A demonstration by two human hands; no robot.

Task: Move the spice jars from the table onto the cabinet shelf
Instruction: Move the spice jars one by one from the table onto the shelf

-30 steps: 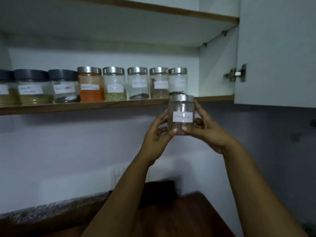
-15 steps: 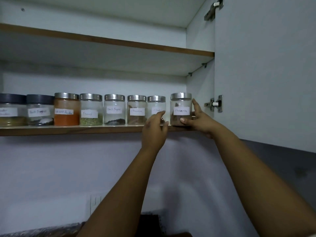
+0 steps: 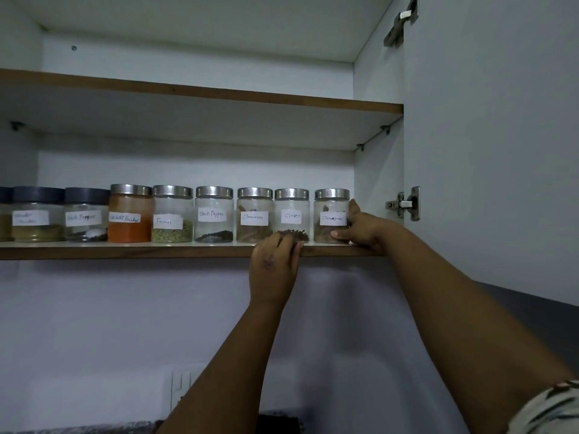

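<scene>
A glass jar labelled cinnamon, with a steel lid, stands at the right end of the lower cabinet shelf. My right hand grips it, thumb across its lower front and fingers round its right side. My left hand rests on the shelf's front edge just below the cloves jar, holding nothing. Several more labelled jars line the shelf to the left, among them a second cinnamon jar, black pepper, fennel and red chilli powder.
The open white cabinet door hangs at the right, its hinge close to my right hand. The cabinet side wall is just right of the jar. An upper shelf sits above. A dark countertop edge shows far below.
Both hands lifted the cinnamon jar from chest height onto the shelf's right end. My left hand has let go and dropped to the shelf edge; the right still holds the jar.
</scene>
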